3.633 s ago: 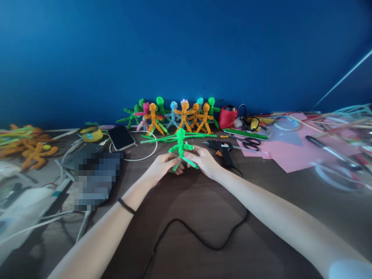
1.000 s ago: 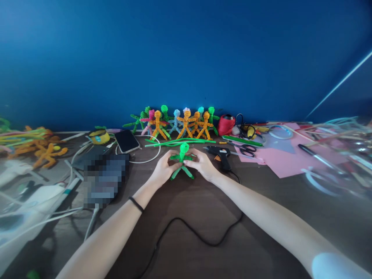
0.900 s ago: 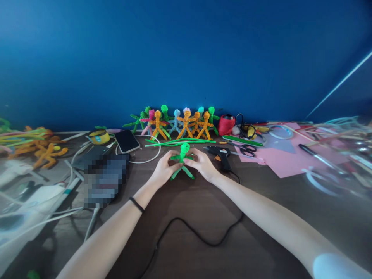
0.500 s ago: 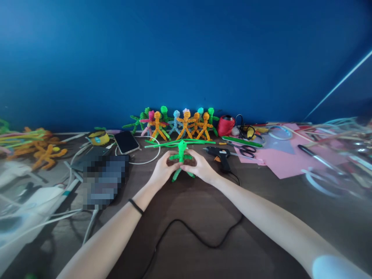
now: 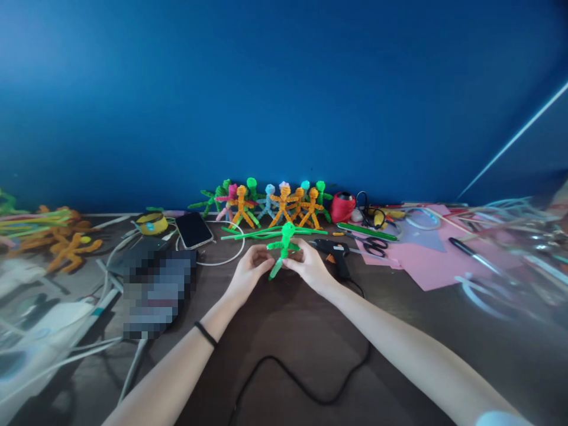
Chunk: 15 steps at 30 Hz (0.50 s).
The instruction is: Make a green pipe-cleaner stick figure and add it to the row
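Note:
Both my hands meet over the dark table around a small green pipe-cleaner figure (image 5: pixel 284 245) with a round head, arms and legs. My left hand (image 5: pixel 249 272) pinches the figure's lower left side, near a leg. My right hand (image 5: pixel 309 264) grips its right side, fingers curled round the body. The figure is held upright, slightly tilted, just above the tabletop. A black band circles my left wrist.
A row of orange, green, blue and pink pipe-cleaner figures (image 5: pixel 275 202) lines the blue wall. Loose green pipe cleaners (image 5: pixel 266 232), a black glue gun (image 5: pixel 333 251) with its cord, scissors (image 5: pixel 373 244), red yarn (image 5: pixel 342 206), a phone (image 5: pixel 191 229) and pink paper (image 5: pixel 426 263) lie around.
The view has tilted so everything sits lower in frame. My hands have kept hold of the green figure, shifting their grip from its arms toward its body and legs.

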Each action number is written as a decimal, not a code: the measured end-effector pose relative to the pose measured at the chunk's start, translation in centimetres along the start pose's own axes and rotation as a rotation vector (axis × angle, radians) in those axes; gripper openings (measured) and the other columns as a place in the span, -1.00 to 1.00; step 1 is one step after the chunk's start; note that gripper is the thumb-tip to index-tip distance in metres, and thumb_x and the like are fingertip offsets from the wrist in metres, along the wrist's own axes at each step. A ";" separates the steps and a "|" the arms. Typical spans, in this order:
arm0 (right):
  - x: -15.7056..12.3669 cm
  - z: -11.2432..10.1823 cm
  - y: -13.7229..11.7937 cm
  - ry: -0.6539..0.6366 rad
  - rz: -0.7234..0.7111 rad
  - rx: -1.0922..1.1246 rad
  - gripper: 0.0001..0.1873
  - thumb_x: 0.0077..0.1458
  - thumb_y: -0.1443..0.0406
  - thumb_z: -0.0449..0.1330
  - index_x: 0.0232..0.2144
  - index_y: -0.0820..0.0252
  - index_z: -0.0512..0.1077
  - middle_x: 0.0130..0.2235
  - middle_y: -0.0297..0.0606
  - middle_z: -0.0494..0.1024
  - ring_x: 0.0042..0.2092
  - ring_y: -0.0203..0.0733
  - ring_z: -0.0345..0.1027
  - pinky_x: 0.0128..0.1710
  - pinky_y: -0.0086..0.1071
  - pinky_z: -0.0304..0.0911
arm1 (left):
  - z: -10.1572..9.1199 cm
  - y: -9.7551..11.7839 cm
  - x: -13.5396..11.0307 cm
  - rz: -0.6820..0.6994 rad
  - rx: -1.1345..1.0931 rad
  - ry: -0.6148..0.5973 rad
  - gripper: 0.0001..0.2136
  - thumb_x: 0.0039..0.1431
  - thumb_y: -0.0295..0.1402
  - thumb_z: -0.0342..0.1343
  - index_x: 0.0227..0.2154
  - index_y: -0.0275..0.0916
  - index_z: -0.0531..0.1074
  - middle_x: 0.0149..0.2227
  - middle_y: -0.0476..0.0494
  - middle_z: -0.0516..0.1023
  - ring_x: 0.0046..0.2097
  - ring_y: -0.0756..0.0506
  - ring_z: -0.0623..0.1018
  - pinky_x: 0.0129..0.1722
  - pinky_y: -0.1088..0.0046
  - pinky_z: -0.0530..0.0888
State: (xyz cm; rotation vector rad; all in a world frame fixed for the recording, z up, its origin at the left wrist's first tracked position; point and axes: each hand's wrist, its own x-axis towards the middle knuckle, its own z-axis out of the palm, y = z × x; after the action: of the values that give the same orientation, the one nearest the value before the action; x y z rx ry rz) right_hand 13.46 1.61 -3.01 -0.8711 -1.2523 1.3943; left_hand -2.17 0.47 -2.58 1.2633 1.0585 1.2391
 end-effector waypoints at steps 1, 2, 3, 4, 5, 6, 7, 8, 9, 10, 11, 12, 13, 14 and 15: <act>0.2 -0.2 -0.2 0.033 -0.013 -0.019 -0.54 -0.28 0.32 0.30 -0.25 0.15 0.27 -0.41 -0.34 0.46 -0.31 -0.18 0.41 -0.25 -0.21 0.38 | -0.1 0.1 0.0 -0.011 0.009 -0.018 -0.71 -0.12 -0.34 0.21 -0.30 -0.27 0.33 -0.45 0.02 0.43 -0.35 0.00 0.48 -0.28 0.44 0.42; 0.5 -0.5 -0.5 0.068 -0.030 -0.041 -0.53 -0.29 0.31 0.30 -0.25 0.16 0.27 -0.39 -0.33 0.47 -0.31 -0.17 0.41 -0.25 -0.21 0.38 | -0.2 0.1 0.0 -0.024 0.013 -0.039 -0.73 -0.10 -0.34 0.20 -0.31 -0.27 0.34 -0.45 0.02 0.43 -0.36 0.01 0.47 -0.29 0.45 0.41; 0.9 -0.9 -0.9 0.109 -0.049 -0.069 -0.53 -0.30 0.30 0.31 -0.26 0.17 0.28 -0.38 -0.31 0.47 -0.30 -0.16 0.40 -0.26 -0.21 0.37 | -0.2 0.2 0.0 -0.037 0.016 -0.060 -0.75 -0.09 -0.34 0.18 -0.31 -0.28 0.35 -0.45 0.01 0.43 -0.37 0.01 0.48 -0.29 0.45 0.41; 1.4 -1.4 -1.2 0.146 -0.061 -0.110 -0.52 -0.30 0.29 0.31 -0.24 0.18 0.28 -0.38 -0.30 0.48 -0.30 -0.16 0.40 -0.25 -0.21 0.36 | -0.2 0.2 0.0 -0.047 0.018 -0.074 -0.76 -0.08 -0.34 0.17 -0.32 -0.28 0.35 -0.45 0.00 0.44 -0.37 0.01 0.48 -0.30 0.45 0.42; 2.0 -2.0 -1.7 0.187 -0.081 -0.146 -0.52 -0.29 0.28 0.30 -0.23 0.19 0.29 -0.38 -0.29 0.49 -0.30 -0.16 0.40 -0.24 -0.21 0.35 | -0.3 0.3 0.0 -0.054 0.020 -0.079 -0.77 -0.07 -0.34 0.16 -0.32 -0.28 0.36 -0.45 0.00 0.44 -0.37 0.00 0.49 -0.30 0.45 0.42; 2.7 -2.8 -2.2 0.216 -0.110 -0.182 -0.53 -0.27 0.27 0.29 -0.22 0.19 0.30 -0.36 -0.26 0.49 -0.29 -0.15 0.40 -0.24 -0.21 0.34 | -0.3 0.4 0.0 -0.057 0.025 -0.077 -0.78 -0.06 -0.34 0.15 -0.32 -0.28 0.36 -0.45 -0.01 0.45 -0.36 -0.01 0.49 -0.30 0.45 0.42; 3.6 -3.7 -2.7 0.239 -0.153 -0.223 -0.53 -0.25 0.27 0.28 -0.21 0.19 0.31 -0.31 -0.24 0.50 -0.27 -0.15 0.40 -0.24 -0.22 0.33 | -0.2 0.5 0.0 -0.056 0.033 -0.072 -0.79 -0.05 -0.33 0.14 -0.32 -0.28 0.37 -0.45 -0.02 0.45 -0.36 -0.01 0.50 -0.30 0.44 0.42; 4.5 -4.6 -3.1 0.250 -0.186 -0.257 -0.52 -0.26 0.27 0.28 -0.20 0.20 0.32 -0.29 -0.22 0.51 -0.26 -0.14 0.40 -0.24 -0.22 0.33 | -0.2 0.6 0.0 -0.053 0.041 -0.066 -0.80 -0.04 -0.33 0.13 -0.33 -0.29 0.37 -0.46 -0.03 0.46 -0.36 -0.02 0.50 -0.31 0.44 0.42; 5.5 -5.6 -3.6 0.260 -0.208 -0.269 -0.51 -0.27 0.27 0.29 -0.19 0.21 0.32 -0.29 -0.22 0.51 -0.27 -0.14 0.40 -0.24 -0.22 0.32 | -0.2 0.7 0.0 -0.049 0.051 -0.064 -0.81 -0.03 -0.32 0.12 -0.34 -0.29 0.38 -0.46 -0.03 0.46 -0.36 -0.02 0.50 -0.32 0.44 0.42; 6.6 -6.7 -3.9 0.262 -0.218 -0.272 -0.50 -0.28 0.25 0.29 -0.19 0.21 0.32 -0.31 -0.22 0.52 -0.29 -0.15 0.41 -0.24 -0.21 0.32 | -0.2 0.7 0.0 -0.045 0.063 -0.065 -0.81 -0.03 -0.32 0.12 -0.34 -0.29 0.38 -0.46 -0.04 0.46 -0.36 -0.02 0.50 -0.32 0.44 0.42; 7.6 -7.6 -4.2 0.255 -0.227 -0.286 -0.49 -0.30 0.25 0.29 -0.21 0.22 0.33 -0.31 -0.22 0.52 -0.29 -0.16 0.41 -0.22 -0.22 0.31 | -0.2 0.7 0.0 -0.042 0.079 -0.067 -0.82 -0.02 -0.32 0.11 -0.35 -0.29 0.38 -0.46 -0.03 0.46 -0.37 -0.02 0.50 -0.32 0.44 0.42; 8.5 -8.6 -4.4 0.274 -0.243 -0.309 -0.49 -0.32 0.24 0.30 -0.22 0.23 0.33 -0.31 -0.23 0.52 -0.29 -0.16 0.42 -0.20 -0.22 0.31 | -0.2 0.8 0.0 -0.041 0.098 -0.070 -0.83 -0.01 -0.32 0.10 -0.35 -0.29 0.38 -0.46 -0.03 0.46 -0.37 -0.02 0.50 -0.33 0.44 0.43; 9.4 -9.4 -4.4 0.309 -0.245 -0.343 -0.49 -0.34 0.23 0.30 -0.24 0.22 0.33 -0.32 -0.24 0.52 -0.28 -0.17 0.42 -0.20 -0.23 0.31 | -0.3 0.7 0.0 -0.041 0.118 -0.075 -0.83 0.00 -0.33 0.08 -0.35 -0.30 0.38 -0.46 -0.04 0.46 -0.37 -0.01 0.49 -0.32 0.44 0.43; 10.1 -10.0 -4.3 0.323 -0.239 -0.357 -0.50 -0.34 0.23 0.29 -0.25 0.22 0.33 -0.31 -0.24 0.53 -0.27 -0.16 0.42 -0.20 -0.23 0.31 | -0.3 0.7 0.1 -0.042 0.136 -0.080 -0.84 0.01 -0.34 0.07 -0.34 -0.30 0.38 -0.46 -0.04 0.46 -0.37 -0.01 0.49 -0.32 0.45 0.43; 10.7 -10.6 -4.0 0.333 -0.232 -0.366 -0.51 -0.35 0.24 0.29 -0.26 0.22 0.32 -0.32 -0.24 0.53 -0.28 -0.16 0.43 -0.21 -0.23 0.31 | -0.4 0.7 0.1 -0.043 0.151 -0.086 -0.84 0.01 -0.34 0.06 -0.34 -0.30 0.38 -0.46 -0.04 0.46 -0.37 -0.01 0.49 -0.31 0.45 0.43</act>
State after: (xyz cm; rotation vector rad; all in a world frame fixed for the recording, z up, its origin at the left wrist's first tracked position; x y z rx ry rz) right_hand 22.12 14.22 0.05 -1.1148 -1.3166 0.8092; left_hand -2.58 0.53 -1.89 1.3887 1.1279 1.0792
